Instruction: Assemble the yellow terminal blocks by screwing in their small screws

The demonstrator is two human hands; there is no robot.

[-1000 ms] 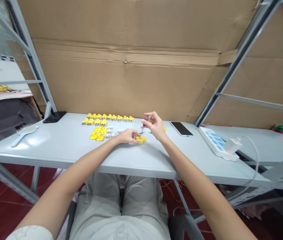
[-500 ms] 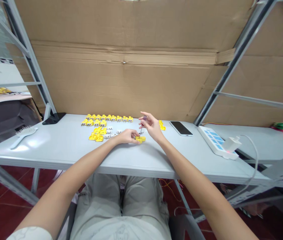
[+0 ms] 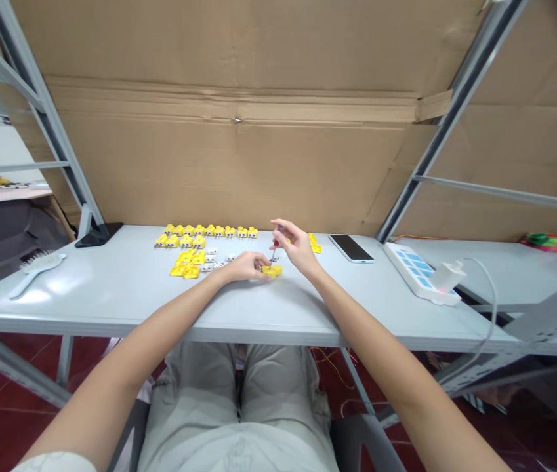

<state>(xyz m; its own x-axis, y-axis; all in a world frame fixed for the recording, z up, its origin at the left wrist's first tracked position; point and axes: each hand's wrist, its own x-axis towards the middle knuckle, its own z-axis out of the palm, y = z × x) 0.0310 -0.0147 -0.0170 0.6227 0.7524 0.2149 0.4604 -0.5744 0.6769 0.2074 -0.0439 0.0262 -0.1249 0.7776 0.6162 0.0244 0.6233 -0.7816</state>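
Observation:
My left hand (image 3: pixel 245 267) rests on the table with its fingertips on a yellow plastic part (image 3: pixel 272 270), which it seems to hold steady. My right hand (image 3: pixel 296 247) pinches a small screwdriver (image 3: pixel 274 249) with a dark red handle, its thin shaft pointing down at that part. Behind my hands lie rows of small yellow plastic pieces (image 3: pixel 204 231), a cluster of larger yellow parts (image 3: pixel 188 265), and several small white pieces (image 3: pixel 212 259). More yellow pieces (image 3: pixel 314 244) sit just beyond my right hand.
The pale grey table (image 3: pixel 111 301) has a phone (image 3: pixel 350 248) to the right and a white hairbrush (image 3: pixel 37 271) to the left. A power strip (image 3: pixel 418 272) with a white charger (image 3: pixel 448 276) stands further right. Metal shelf uprights and cardboard stand behind the table.
The screwdriver tip has dropped closer to the yellow part, and my right hand's fingers have curled in around the handle. The whole view has shifted slightly left.

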